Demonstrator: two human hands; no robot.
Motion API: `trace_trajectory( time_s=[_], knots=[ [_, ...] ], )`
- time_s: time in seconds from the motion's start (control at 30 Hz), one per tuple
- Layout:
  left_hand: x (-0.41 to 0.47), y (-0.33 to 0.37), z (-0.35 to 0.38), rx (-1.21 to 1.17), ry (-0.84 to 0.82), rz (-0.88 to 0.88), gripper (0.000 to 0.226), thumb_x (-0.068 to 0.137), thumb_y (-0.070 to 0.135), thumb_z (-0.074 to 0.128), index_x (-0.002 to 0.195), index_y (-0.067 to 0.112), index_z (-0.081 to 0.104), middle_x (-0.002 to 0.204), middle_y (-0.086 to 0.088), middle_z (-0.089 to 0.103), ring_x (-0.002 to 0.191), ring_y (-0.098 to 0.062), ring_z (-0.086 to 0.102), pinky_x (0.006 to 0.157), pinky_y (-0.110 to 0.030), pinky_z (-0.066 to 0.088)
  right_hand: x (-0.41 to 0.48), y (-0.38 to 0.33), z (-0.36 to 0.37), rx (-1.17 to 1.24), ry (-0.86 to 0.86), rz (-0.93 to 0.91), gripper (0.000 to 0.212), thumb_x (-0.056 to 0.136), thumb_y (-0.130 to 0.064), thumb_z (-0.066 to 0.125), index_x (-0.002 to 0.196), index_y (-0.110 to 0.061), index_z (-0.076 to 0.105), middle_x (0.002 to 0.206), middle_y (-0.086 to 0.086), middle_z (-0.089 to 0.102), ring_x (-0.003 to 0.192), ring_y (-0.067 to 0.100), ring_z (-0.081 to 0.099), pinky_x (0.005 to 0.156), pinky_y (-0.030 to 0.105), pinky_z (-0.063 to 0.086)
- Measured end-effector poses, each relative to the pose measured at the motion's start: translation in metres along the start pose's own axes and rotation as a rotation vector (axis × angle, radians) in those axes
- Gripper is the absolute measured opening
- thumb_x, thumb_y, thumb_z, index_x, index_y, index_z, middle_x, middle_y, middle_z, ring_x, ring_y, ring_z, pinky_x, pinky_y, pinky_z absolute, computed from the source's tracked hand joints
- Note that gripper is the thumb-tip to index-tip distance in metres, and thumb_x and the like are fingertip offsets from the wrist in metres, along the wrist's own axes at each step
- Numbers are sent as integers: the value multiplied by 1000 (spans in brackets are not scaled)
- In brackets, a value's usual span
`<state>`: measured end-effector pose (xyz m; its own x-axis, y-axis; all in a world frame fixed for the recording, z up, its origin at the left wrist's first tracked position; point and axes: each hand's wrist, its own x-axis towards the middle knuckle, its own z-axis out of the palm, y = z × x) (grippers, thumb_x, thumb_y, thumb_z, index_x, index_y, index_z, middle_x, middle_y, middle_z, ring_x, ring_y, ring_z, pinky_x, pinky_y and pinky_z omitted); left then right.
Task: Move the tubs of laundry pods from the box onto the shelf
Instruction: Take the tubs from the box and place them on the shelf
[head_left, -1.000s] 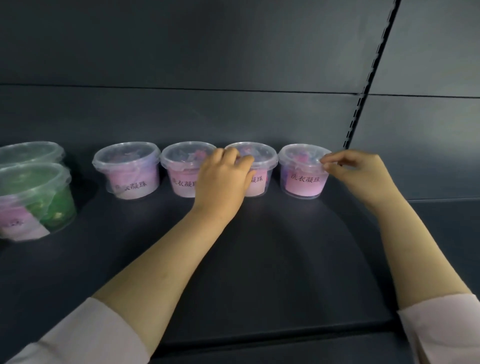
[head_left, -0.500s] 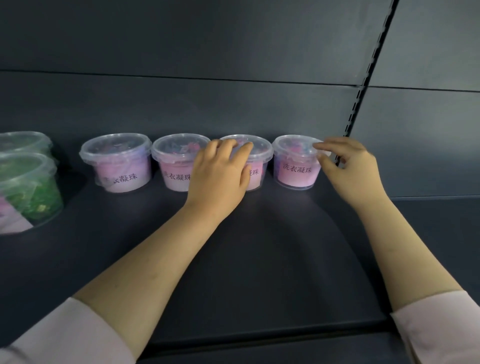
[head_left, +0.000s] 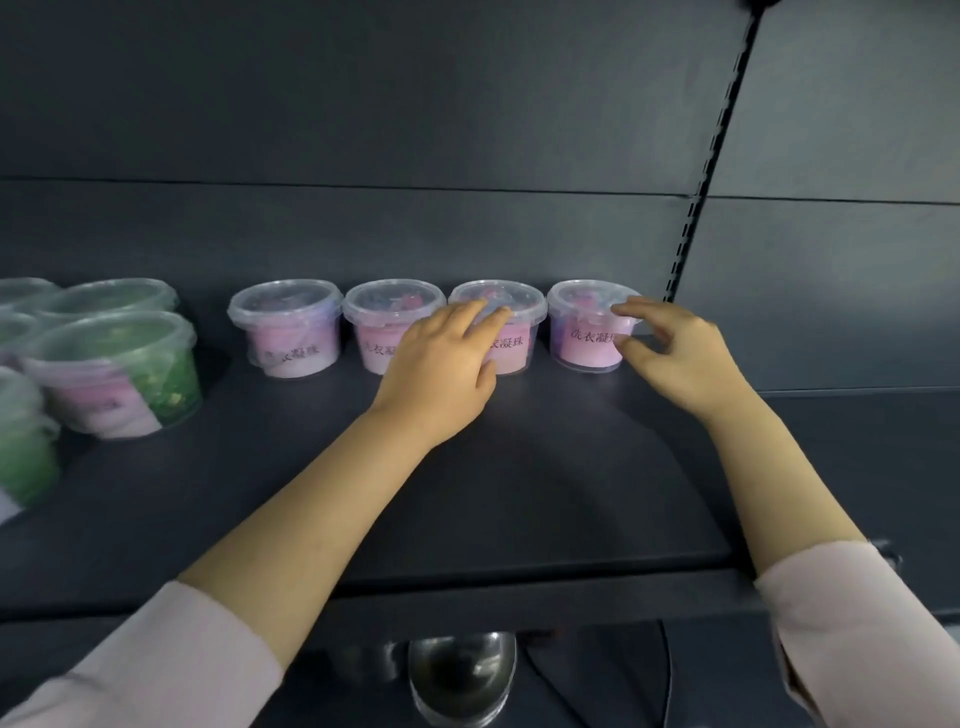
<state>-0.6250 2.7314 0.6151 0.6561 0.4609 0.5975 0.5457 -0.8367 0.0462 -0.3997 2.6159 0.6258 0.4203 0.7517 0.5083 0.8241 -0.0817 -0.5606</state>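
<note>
Tubs placed: four pink tubs (head_left: 284, 327) rowed at shelf (head_left: 519, 493) back; green tubs (head_left: 117, 371) left.
Left hand (head_left: 441, 364): resting on third tub (head_left: 511, 332), grip loose.
Right hand (head_left: 675, 353): open-fingered at fourth tub (head_left: 584, 332), not clasping.
Remaining: box unseen; cannot tell.

Single head-worn wide-angle view, no second camera to overlap. Looks forward and slightly down onto a dark shelf (head_left: 519, 493) from its front edge, facing the back panel (head_left: 415, 130). Close range: both forearms enter from the bottom corners, and a row of tubs (head_left: 285, 332) sits mid-frame. Edges curve from lens distortion.
</note>
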Motion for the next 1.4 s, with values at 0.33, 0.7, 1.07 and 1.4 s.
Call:
trace_trajectory(
  time_s=[0.33, 0.7, 1.07, 1.4],
  knots=[
    [-135, 31, -123, -100, 320, 47, 32, 90, 20, 58, 120, 11, 64, 121, -4, 64, 108, -24, 58, 87, -40, 48, -164, -135, -42, -158, 221, -176, 31, 90, -22, 62, 120, -19, 66, 122, -6, 65, 114, 18, 56, 97, 20, 36],
    [-395, 14, -144, -519, -65, -63, 34, 95, 25, 57, 128, 19, 59, 125, 9, 58, 120, -10, 49, 101, -22, 37, -448, -208, 47, -167, 247, 184, 41, 89, -22, 65, 130, -20, 57, 114, -7, 62, 112, 16, 52, 93, 22, 34],
    [-531, 67, -102, -941, -438, -232, 29, 95, 24, 57, 123, 24, 61, 117, 16, 59, 112, 0, 52, 91, -13, 40, -641, -207, 58, 27, 304, 671, 34, 84, -23, 67, 106, -47, 60, 103, -22, 65, 100, 4, 61, 84, 25, 49],
    [-528, 174, -16, -1114, -831, -356, 20, 96, 28, 56, 112, 39, 60, 114, 23, 60, 111, 4, 55, 90, -16, 45, -705, -106, 5, 238, 500, 1062, 20, 91, -13, 65, 105, -27, 65, 107, -7, 69, 100, 13, 65, 80, 23, 49]
  ],
)
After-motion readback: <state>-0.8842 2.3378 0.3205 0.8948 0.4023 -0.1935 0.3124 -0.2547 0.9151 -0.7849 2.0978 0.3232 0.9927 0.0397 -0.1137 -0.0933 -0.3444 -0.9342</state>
